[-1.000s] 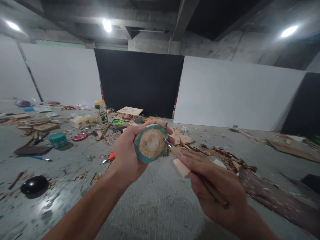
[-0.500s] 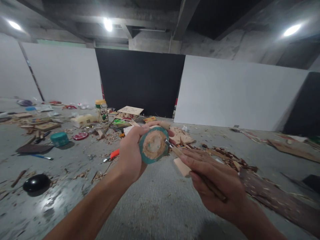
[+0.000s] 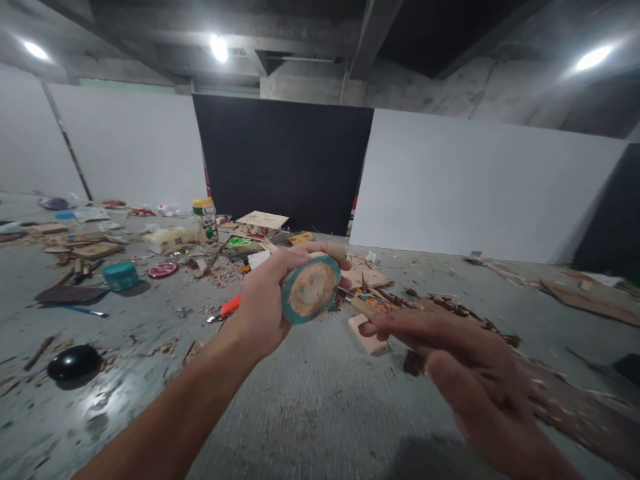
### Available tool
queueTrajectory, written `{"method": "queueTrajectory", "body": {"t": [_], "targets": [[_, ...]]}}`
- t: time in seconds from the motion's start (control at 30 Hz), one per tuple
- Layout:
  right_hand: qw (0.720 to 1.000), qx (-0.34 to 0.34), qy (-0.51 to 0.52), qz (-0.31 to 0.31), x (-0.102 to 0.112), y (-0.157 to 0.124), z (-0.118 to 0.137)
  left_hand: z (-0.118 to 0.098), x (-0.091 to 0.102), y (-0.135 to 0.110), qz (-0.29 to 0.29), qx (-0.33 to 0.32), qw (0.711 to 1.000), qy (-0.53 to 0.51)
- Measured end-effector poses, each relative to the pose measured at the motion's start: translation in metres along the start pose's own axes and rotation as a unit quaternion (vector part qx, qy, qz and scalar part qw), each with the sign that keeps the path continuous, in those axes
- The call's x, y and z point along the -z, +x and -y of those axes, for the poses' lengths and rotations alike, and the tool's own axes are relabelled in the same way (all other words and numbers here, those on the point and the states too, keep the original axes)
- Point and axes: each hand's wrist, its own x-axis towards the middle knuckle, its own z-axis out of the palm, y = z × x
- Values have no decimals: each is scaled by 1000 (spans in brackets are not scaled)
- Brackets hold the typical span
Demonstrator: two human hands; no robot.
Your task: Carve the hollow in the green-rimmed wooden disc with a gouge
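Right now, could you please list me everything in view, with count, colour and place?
carved disc: one, teal and tan, centre
wooden-handled tool: one, tan, right of disc
wooden block: one, pale, on floor, right of centre
slim tool: one, orange, left of disc
domed object: one, black, near left
paintbrush: one, blue, left
tub: one, teal, left
round lid: one, red, beside tub
bottle: one, yellow-topped, back left
wood scraps: many, brown and tan, across floor
panels: five, white and black, back
ceiling lights: three, white, overhead
other clutter: uncounted, mixed colours, back left
left hand: one, centre, holding disc
right hand: one, lower right
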Motion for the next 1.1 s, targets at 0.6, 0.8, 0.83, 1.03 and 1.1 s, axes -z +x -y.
{"method": "queueTrajectory", "body": {"t": [0.6, 0.8, 0.83, 1.03, 1.1], "targets": [[989, -77, -116, -43, 0, 11, -1, -4, 5, 1, -11, -10, 999, 28], [983, 5, -184, -27, -5, 8, 3, -5, 4, -1, -2, 3, 999, 54], [982, 13, -184, -30, -5, 8, 4, -5, 4, -1, -1, 5, 998, 57], [979, 32, -195, -43, -6, 9, 5, -6, 4, -1, -1, 3, 998, 65], [977, 41, -205, -51, -6, 8, 5, -6, 4, -1, -4, 6, 998, 64]]}}
